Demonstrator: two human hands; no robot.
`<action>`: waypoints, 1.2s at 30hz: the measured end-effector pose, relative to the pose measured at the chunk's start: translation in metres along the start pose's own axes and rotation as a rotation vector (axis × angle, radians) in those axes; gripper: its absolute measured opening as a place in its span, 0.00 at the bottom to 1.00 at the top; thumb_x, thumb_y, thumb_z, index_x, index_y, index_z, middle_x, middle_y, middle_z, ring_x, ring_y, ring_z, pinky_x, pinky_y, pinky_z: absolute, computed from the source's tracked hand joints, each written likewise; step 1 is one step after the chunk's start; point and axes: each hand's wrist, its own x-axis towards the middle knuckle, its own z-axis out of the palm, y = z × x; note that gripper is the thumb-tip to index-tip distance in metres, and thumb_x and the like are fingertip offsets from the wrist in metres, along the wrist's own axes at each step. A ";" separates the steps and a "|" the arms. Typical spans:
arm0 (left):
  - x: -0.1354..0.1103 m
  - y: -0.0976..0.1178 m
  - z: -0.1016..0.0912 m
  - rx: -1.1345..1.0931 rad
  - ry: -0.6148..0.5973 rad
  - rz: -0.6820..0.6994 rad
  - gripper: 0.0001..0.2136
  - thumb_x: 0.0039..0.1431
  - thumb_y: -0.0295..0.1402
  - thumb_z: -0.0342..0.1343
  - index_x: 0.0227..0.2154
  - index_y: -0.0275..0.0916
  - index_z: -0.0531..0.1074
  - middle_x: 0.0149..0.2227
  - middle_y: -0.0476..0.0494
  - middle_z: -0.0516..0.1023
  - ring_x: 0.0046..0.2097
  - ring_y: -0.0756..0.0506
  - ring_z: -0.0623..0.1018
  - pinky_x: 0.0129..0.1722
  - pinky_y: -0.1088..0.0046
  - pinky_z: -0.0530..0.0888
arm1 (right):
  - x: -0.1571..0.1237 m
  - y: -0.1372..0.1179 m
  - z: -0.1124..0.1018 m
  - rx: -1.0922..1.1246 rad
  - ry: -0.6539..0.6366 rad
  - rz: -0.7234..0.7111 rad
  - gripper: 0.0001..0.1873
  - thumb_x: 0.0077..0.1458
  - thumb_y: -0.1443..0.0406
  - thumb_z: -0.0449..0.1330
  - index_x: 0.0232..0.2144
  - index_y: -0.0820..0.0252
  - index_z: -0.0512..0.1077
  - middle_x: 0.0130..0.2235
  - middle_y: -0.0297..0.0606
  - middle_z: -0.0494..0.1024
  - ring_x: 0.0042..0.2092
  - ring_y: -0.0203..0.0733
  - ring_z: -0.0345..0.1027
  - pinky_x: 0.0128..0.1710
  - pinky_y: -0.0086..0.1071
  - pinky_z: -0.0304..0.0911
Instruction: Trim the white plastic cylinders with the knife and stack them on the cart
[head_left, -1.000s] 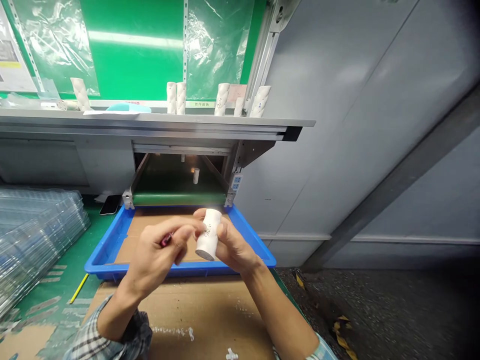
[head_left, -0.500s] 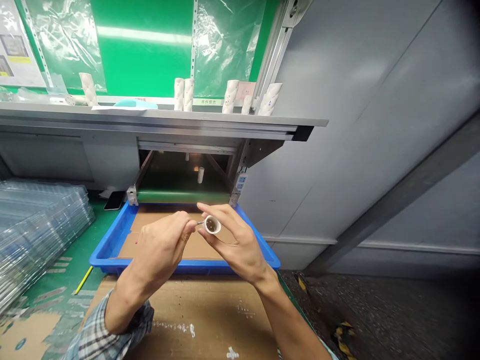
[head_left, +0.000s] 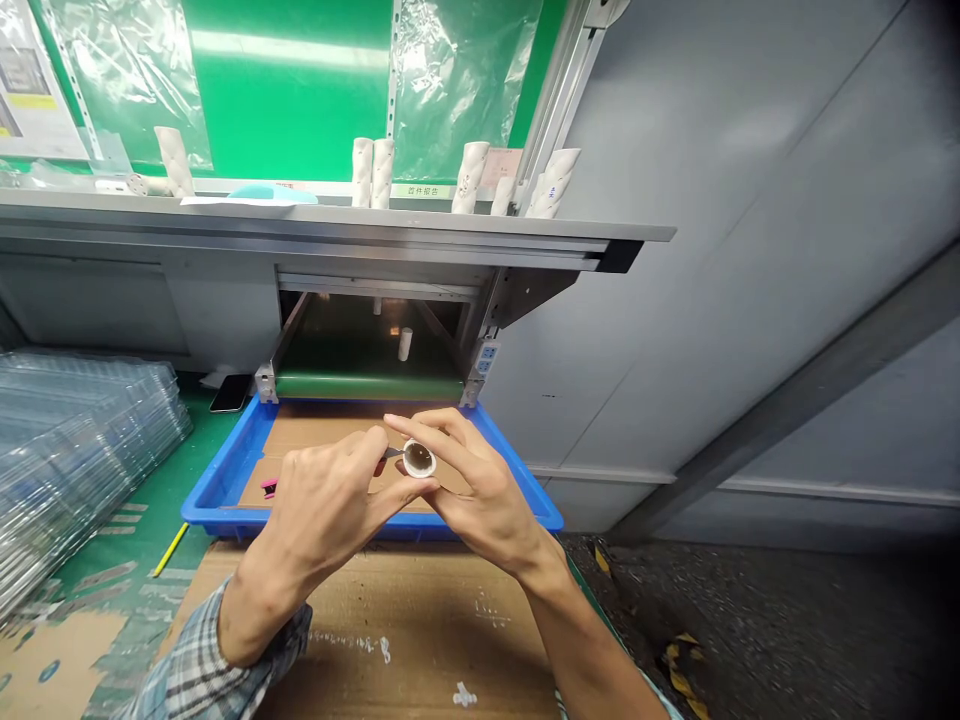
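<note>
Over the blue tray my right hand [head_left: 487, 495] holds a small white tube [head_left: 420, 460] between fingers and thumb. Its round open end faces me, and the inside looks brown with a few pale specks. My left hand [head_left: 319, 510] is closed around a thin metal tool [head_left: 394, 453], mostly hidden by the fingers, whose narrow tip meets the tube's left rim. The left thumb reaches along the near side of the tube, close to the right thumb. A small pink object [head_left: 268, 488] shows in the tray beside my left hand.
A blue tray [head_left: 201, 515] lined with cardboard lies before a green conveyor belt [head_left: 345, 360] carrying white tubes. Above, several white tubes stand on a grey shelf [head_left: 300, 225]. Clear plastic trays [head_left: 82, 440], a phone [head_left: 231, 393] and a yellow stick [head_left: 171, 550] lie left.
My left thumb has stretched rightward along the near side of the tube. The tube's opening has shifted slightly left and down, and more of the pink object shows.
</note>
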 end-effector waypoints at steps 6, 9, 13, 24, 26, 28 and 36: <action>0.000 0.003 -0.002 0.033 0.019 0.034 0.23 0.74 0.52 0.52 0.30 0.39 0.71 0.24 0.48 0.78 0.23 0.45 0.76 0.24 0.68 0.50 | 0.000 0.001 -0.001 -0.049 0.017 -0.021 0.33 0.65 0.74 0.62 0.67 0.40 0.70 0.50 0.38 0.75 0.52 0.47 0.72 0.55 0.43 0.71; -0.001 0.004 -0.002 0.055 0.028 0.052 0.24 0.76 0.52 0.49 0.28 0.40 0.70 0.22 0.49 0.75 0.22 0.46 0.74 0.24 0.69 0.49 | 0.000 0.001 -0.001 -0.064 0.020 -0.032 0.34 0.64 0.75 0.61 0.66 0.39 0.71 0.51 0.38 0.75 0.52 0.46 0.72 0.55 0.43 0.71; -0.001 0.003 0.000 0.029 -0.012 0.058 0.24 0.77 0.49 0.47 0.27 0.40 0.70 0.22 0.49 0.75 0.22 0.46 0.72 0.25 0.68 0.48 | 0.000 0.001 0.000 -0.042 0.031 -0.019 0.28 0.67 0.72 0.61 0.64 0.42 0.73 0.50 0.39 0.76 0.51 0.46 0.73 0.54 0.43 0.72; 0.007 -0.002 0.001 -0.472 0.058 0.039 0.23 0.68 0.49 0.63 0.57 0.42 0.68 0.39 0.50 0.81 0.31 0.51 0.79 0.31 0.78 0.73 | 0.010 0.013 0.013 0.819 0.276 0.355 0.26 0.60 0.50 0.72 0.55 0.49 0.70 0.50 0.38 0.78 0.45 0.44 0.80 0.47 0.37 0.77; 0.008 -0.001 0.003 -0.510 0.077 0.105 0.18 0.71 0.42 0.61 0.58 0.42 0.68 0.39 0.50 0.80 0.30 0.53 0.77 0.31 0.80 0.73 | 0.011 0.016 0.016 0.915 0.242 0.411 0.27 0.60 0.46 0.70 0.54 0.51 0.70 0.49 0.38 0.79 0.42 0.42 0.78 0.43 0.35 0.76; 0.008 0.001 0.003 -0.496 0.141 0.148 0.11 0.73 0.36 0.59 0.54 0.40 0.71 0.36 0.50 0.78 0.28 0.53 0.73 0.28 0.81 0.70 | 0.012 0.017 0.018 0.901 0.155 0.430 0.27 0.62 0.43 0.67 0.51 0.54 0.72 0.46 0.38 0.79 0.41 0.41 0.76 0.42 0.34 0.75; 0.003 0.005 -0.008 -0.420 0.315 0.246 0.12 0.70 0.39 0.64 0.48 0.40 0.72 0.27 0.55 0.69 0.25 0.53 0.67 0.24 0.77 0.63 | 0.017 0.014 0.010 0.535 0.018 0.375 0.21 0.69 0.47 0.60 0.46 0.57 0.78 0.46 0.40 0.81 0.48 0.44 0.77 0.51 0.36 0.72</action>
